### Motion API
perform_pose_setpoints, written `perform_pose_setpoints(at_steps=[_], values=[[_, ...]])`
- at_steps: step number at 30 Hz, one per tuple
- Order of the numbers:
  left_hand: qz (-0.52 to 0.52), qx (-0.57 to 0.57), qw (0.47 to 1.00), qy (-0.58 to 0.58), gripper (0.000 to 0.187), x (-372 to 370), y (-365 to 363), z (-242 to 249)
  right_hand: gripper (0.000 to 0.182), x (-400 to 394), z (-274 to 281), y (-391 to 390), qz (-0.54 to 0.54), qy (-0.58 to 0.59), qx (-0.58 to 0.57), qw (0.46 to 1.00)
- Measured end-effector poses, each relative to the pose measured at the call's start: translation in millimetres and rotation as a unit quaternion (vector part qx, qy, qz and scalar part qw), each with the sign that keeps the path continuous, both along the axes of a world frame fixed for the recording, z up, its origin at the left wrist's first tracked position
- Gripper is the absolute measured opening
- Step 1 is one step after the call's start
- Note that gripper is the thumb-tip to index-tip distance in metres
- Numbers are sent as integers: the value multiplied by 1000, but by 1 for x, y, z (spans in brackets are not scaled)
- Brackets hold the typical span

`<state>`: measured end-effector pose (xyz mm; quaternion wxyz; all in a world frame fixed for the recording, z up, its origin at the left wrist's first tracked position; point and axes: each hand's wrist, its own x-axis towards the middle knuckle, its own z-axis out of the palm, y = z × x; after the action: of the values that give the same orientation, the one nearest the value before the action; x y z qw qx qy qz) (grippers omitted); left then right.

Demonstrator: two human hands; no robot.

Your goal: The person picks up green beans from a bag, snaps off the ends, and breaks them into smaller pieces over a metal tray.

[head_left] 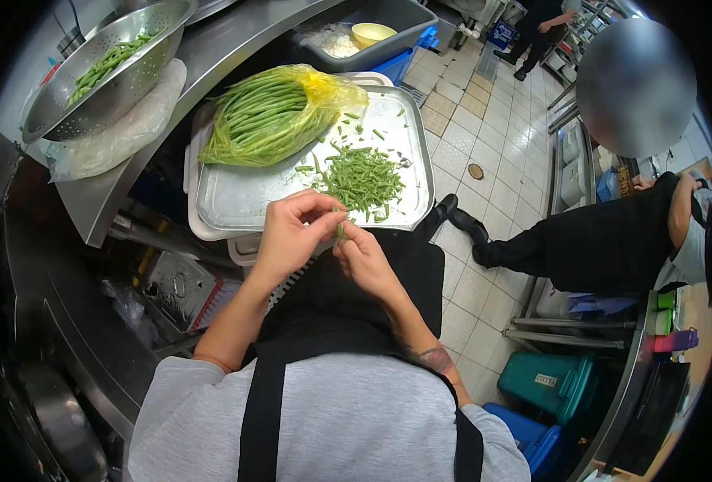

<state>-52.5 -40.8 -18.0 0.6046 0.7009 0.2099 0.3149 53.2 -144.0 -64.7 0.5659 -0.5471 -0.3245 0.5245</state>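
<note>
My left hand [295, 231] is closed in a pinch at the near edge of the metal tray [235, 205]. Beside it, my right hand [364, 259] is closed too, and a short piece of green bean [340, 230] shows between the fingertips of both hands. Just beyond them lies a pile of cut green bean pieces [360, 181] on the tray. A yellow plastic bag [316, 112] full of long whole green beans [259, 108] rests at the tray's far left, its mouth turned right.
On the steel counter [203, 68] at left, a perforated colander [143, 68] holds green beans, tilted over a clear plastic bag [123, 145]. A grey tub [408, 36] with a yellow bowl [372, 34] stands behind the tray. Two people are at right; green bins [545, 381] sit below a counter.
</note>
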Motion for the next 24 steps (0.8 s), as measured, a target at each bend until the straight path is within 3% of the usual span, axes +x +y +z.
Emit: perform_pose_setpoints(at_steps=[5,7,9,10,12,14,16,18,21,23,24], values=[[18,31,999,-5,7,0,-2,-2,26,13,1,4,15,-77,16,997],[26,109,994,4,7,-2,-3,2,26,18,9,4,18,-84,18,996],[27,133,991,-6,8,-4,-7,9,28,24,18,1,42,54,-59,996],[27,156,987,-16,9,-5,-7,12,28,26,19,-1,42,55,-59,996],[31,128,991,-37,10,-7,-6,16,32,31,19,-6,55,257,34,964],[33,101,993,-59,11,-9,-6,22,37,35,13,-8,88,313,85,942],[26,63,995,-67,11,-9,-5,27,40,29,25,-10,-9,359,76,930],[34,77,992,-92,13,-7,-4,25,38,33,7,-6,-29,362,97,927],[36,43,990,-126,11,-12,-2,25,27,33,1,-2,-270,328,77,902],[34,-69,990,-116,10,-15,1,22,27,46,-16,-9,-214,298,120,922],[36,-69,990,-115,10,-14,3,21,27,50,-22,-12,-159,265,164,937]])
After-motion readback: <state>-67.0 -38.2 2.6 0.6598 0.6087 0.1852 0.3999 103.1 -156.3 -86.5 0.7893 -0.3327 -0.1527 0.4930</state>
